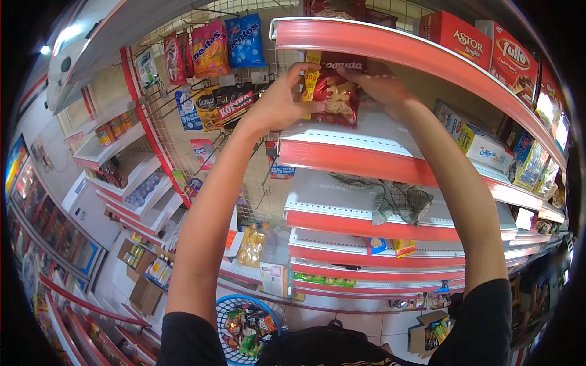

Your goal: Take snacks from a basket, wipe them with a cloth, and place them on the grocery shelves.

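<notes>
A dark red Garuda peanut bag [338, 98] with a yellow strip down its left side stands upright on the upper white shelf [366, 132] with a red front edge. My left hand [281, 100] holds the bag at its left side, thumb and index finger on the yellow strip and front. My right hand [377, 84], blurred, is at the bag's upper right, with a finger or thumb over its front. The right hand's other fingers and the back of the bag are hidden. Another red shelf edge [366, 39] runs just above both hands.
Candy bags [210, 48] hang on wire-grid hooks at left. A checkered cloth [403, 201] drapes over the shelf below. Red wafer boxes [464, 41] stand upper right. A blue basket [219, 315] of snack packets and an open carton [416, 336] sit on the floor.
</notes>
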A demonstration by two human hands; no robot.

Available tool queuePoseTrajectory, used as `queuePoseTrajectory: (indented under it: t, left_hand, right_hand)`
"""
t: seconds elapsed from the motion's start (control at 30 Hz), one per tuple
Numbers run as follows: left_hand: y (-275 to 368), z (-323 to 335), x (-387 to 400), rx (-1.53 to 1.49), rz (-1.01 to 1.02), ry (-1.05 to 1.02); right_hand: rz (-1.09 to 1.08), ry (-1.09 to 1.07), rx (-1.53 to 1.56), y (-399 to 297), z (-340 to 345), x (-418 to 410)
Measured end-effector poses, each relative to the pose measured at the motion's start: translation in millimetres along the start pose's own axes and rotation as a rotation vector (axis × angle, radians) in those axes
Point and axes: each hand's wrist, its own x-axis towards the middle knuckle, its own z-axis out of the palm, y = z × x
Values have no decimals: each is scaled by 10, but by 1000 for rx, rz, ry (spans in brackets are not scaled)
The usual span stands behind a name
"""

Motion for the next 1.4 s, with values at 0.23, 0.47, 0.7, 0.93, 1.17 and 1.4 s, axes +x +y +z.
queuePoseTrajectory:
  t: [0.23, 0.47, 0.7, 0.93, 1.17, 1.4]
  left_hand:
    - [-436, 125, 418, 234, -30, 31]
    - [-740, 138, 514, 544, 22, 88]
    - [-696, 96, 626, 665, -68, 8]
    - [-976, -67, 796, 903, -19, -98]
    - [-990, -119, 704, 858, -103, -34]
    - [-682, -272, -396, 395, -91, 250]
  right_hand:
    - [-160, -44, -12, 416, 75, 758]
    - [-617, 197, -735, 395, 70, 631]
    - [-541, 122, -886, 599, 148, 710]
    - [-410, 73, -951, 559, 211, 694]
    - [-380, 75, -1022, 480, 230, 666]
    - [-552, 5, -783, 572, 60, 719]
